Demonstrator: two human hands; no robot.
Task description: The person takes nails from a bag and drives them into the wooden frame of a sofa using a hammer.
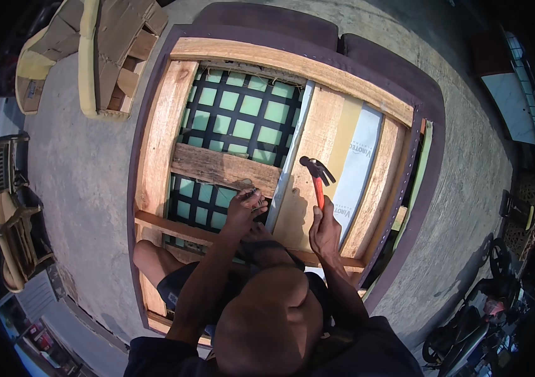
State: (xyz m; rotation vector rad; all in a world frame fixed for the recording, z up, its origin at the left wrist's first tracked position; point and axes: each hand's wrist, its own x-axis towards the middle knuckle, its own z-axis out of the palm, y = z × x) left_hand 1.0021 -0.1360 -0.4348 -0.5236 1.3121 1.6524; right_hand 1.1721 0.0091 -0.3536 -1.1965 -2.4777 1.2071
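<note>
Head view, looking straight down onto an upturned sofa frame lying on a concrete floor, underside facing up

Right hand: grip clenched around the orange handle of a claw hammer. Hammer is raised, its dark head above a pale upright board of the frame, claw pointing right. Whether the head touches the wood cannot be told

Left hand: fingers pinched together at the lower edge of a wooden crossbar, fingertips touching the wood. Something small may be held between them; too small to tell

Frame details: black webbing straps cross in a grid over pale green foam, above and below the crossbar. A grey-white strip runs top to bottom just right of the webbing, between the two hands. White sheet material lies further right. Dark purple upholstery wraps the outer rim

Person's bent knee rests at the lower left rail

Surroundings: a second foam-and-cardboard sofa shell at upper left, well apart; a motorbike at lower right
</note>
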